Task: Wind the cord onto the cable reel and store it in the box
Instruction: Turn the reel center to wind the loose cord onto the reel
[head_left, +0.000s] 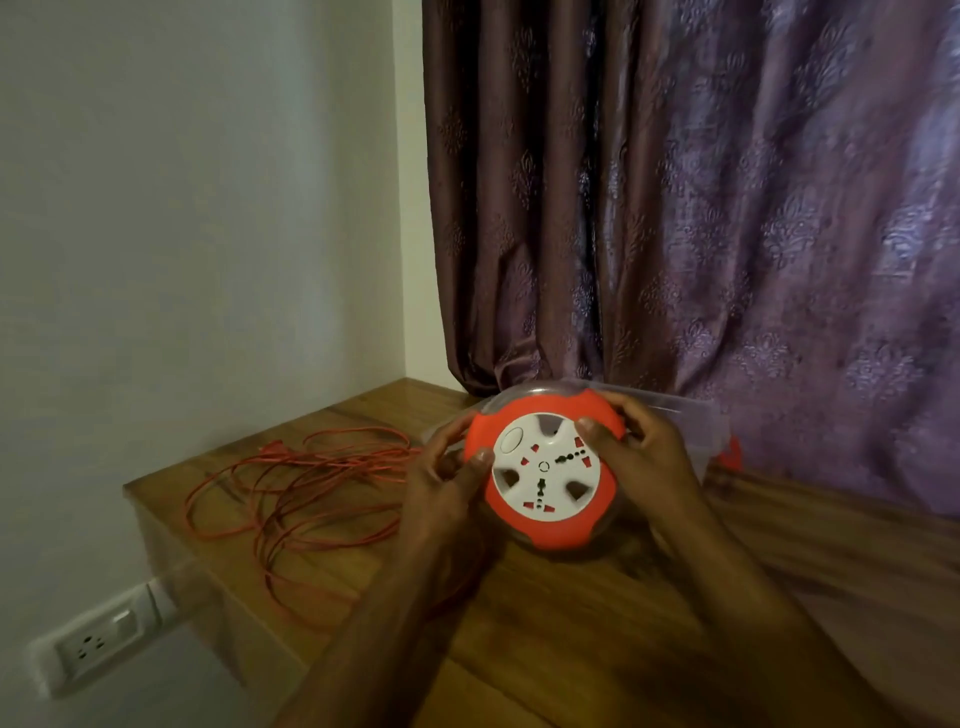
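Note:
A round orange cable reel (545, 530) with a white socket face is held above the wooden table, tilted toward me. My left hand (447, 478) grips its left rim, thumb on the white face's edge. My right hand (644, 447) grips the upper right rim, thumb resting on the white face. The thin orange cord (291, 499) lies in loose tangled loops on the table to the left and runs under my left forearm. A clear plastic box (696, 415) stands right behind the reel, mostly hidden by it, with an orange latch at its right end.
The wooden table (571, 634) ends at a left edge near the white wall. A wall socket with a switch (98, 644) sits low on the wall at the left. A purple patterned curtain (727, 208) hangs behind the table.

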